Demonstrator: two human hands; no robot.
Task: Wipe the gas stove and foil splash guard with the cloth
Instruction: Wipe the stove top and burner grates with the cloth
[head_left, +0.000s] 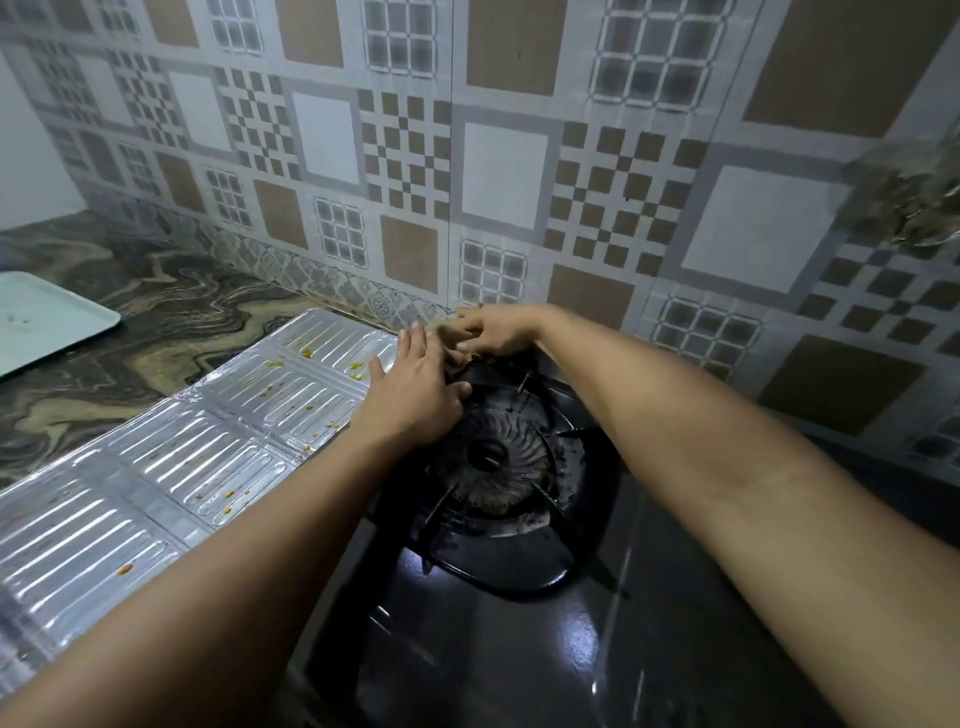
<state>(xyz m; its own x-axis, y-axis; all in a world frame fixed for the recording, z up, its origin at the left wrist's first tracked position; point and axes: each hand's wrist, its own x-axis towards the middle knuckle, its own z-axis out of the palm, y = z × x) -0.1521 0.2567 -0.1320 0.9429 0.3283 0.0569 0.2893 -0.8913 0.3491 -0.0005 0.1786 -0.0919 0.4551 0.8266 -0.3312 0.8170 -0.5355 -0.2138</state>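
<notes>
At frame centre, our left hand (410, 387) and right hand (493, 332) bunch the cloth (457, 353), gripping it together, seemingly readying to wipe the stove (519, 649).

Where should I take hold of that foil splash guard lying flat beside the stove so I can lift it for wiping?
Judging by its pose, grip the foil splash guard by its long left edge, coming from the counter side. It lies flat, its right edge runs against the stove, and both arms cross there. Thin ribbed foil likely bends, so use both hands.
</notes>
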